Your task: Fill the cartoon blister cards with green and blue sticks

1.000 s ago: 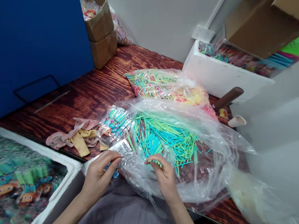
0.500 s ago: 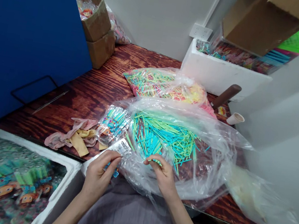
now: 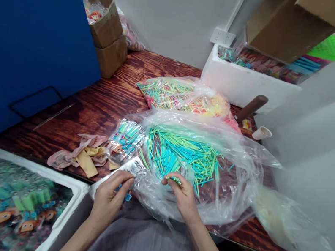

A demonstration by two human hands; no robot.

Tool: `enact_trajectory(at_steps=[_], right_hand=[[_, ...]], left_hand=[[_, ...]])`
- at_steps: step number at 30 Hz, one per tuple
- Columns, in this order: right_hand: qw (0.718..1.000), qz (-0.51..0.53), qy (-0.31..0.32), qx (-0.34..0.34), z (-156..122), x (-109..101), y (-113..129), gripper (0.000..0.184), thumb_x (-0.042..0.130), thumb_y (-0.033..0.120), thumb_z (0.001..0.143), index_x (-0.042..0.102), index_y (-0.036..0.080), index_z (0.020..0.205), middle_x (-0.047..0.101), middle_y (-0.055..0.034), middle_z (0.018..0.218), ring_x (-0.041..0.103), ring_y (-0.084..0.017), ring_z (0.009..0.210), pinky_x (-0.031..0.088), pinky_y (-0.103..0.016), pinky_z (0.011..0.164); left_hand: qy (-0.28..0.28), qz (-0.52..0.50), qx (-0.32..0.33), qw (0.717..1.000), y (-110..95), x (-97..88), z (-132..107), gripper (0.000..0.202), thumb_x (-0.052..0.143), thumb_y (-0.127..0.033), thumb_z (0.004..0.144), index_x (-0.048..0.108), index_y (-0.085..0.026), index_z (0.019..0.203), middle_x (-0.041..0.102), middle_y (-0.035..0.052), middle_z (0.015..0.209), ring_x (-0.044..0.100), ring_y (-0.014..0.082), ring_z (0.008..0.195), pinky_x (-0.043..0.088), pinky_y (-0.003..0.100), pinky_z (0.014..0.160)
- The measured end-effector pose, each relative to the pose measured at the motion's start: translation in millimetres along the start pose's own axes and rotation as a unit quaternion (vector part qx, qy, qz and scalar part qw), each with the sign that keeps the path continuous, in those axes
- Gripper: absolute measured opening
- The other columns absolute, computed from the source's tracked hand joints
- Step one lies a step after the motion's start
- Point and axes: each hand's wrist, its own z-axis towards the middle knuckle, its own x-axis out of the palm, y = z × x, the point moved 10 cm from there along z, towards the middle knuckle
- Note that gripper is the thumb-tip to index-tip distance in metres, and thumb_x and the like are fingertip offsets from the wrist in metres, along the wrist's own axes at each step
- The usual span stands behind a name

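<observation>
My left hand [image 3: 112, 191] is closed in a pinch on a clear printed packet [image 3: 127, 196]; only a blue piece of its print shows below the fingers. A small bundle of thin green and blue sticks [image 3: 175, 180] is gripped in my right hand [image 3: 183, 194], ends pointing up and left. Just beyond that hand, a heap of loose green and blue sticks [image 3: 188, 152] lies on an opened clear plastic bag [image 3: 224, 208]. Filled packets [image 3: 126, 138] with a cartoon figure and sticks are stacked left of the heap.
Pink and yellow rubbery scraps [image 3: 85, 156] lie on the wood-patterned table [image 3: 100, 105]. Behind the heap is a bag of multicoloured sticks [image 3: 179, 93]. A foam box [image 3: 79, 190] of packets stands at lower left. A paper cup [image 3: 261, 133] and brown rod [image 3: 252, 107] are at right.
Both hands keep nearly the same place and grip. The whole view has shifted very slightly.
</observation>
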Motion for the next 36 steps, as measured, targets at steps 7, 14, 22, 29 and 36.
enact_trajectory(at_steps=[7,14,22,29,36], right_hand=[[1.000,-0.015,-0.001,0.006,2,-2,-2,0.021,0.060,0.039,0.091,0.068,0.021,0.090,0.072,-0.0034,0.083,0.068,-0.019,0.084,0.050,-0.031,0.081],[1.000,-0.012,-0.009,0.014,4,-4,-8,0.022,0.060,0.042,0.090,0.069,0.021,0.091,0.073,-0.0035,0.082,0.069,-0.020,0.083,0.051,-0.032,0.081],[1.000,-0.022,0.009,0.009,8,-7,-9,0.017,0.059,0.036,0.091,0.069,0.022,0.091,0.072,-0.0023,0.083,0.068,-0.019,0.083,0.050,-0.030,0.079],[0.966,-0.205,0.097,-0.121,22,-3,15,0.026,0.044,0.019,0.097,0.069,0.022,0.101,0.069,-0.0057,0.094,0.062,-0.020,0.090,0.046,-0.035,0.082],[0.748,-0.573,0.225,-0.249,44,19,23,0.019,0.048,0.016,0.096,0.066,0.019,0.091,0.065,-0.0085,0.083,0.050,-0.024,0.081,0.035,-0.036,0.075]], left_hand=[[-0.004,-0.003,-0.009,1.000,5,-1.4,-3,0.014,0.056,-0.027,0.092,0.068,-0.020,0.089,0.070,0.0041,0.089,0.066,0.0179,0.086,0.049,0.027,0.078],[0.000,0.007,-0.019,1.000,9,-1.2,-5,0.017,0.055,-0.030,0.093,0.068,-0.020,0.088,0.070,0.0050,0.088,0.066,0.0186,0.085,0.049,0.028,0.077],[0.007,0.007,-0.018,1.000,9,2.1,-4,0.017,0.054,-0.030,0.093,0.068,-0.020,0.090,0.070,0.0053,0.089,0.065,0.0185,0.085,0.050,0.028,0.076],[0.000,0.006,-0.014,1.000,6,2.1,0,0.017,0.055,-0.030,0.092,0.069,-0.020,0.088,0.071,0.0051,0.087,0.066,0.0187,0.083,0.051,0.028,0.075],[0.000,-0.003,-0.010,1.000,2,4.6,1,0.015,0.055,-0.027,0.092,0.068,-0.020,0.089,0.070,0.0041,0.088,0.065,0.0180,0.084,0.049,0.027,0.077]])
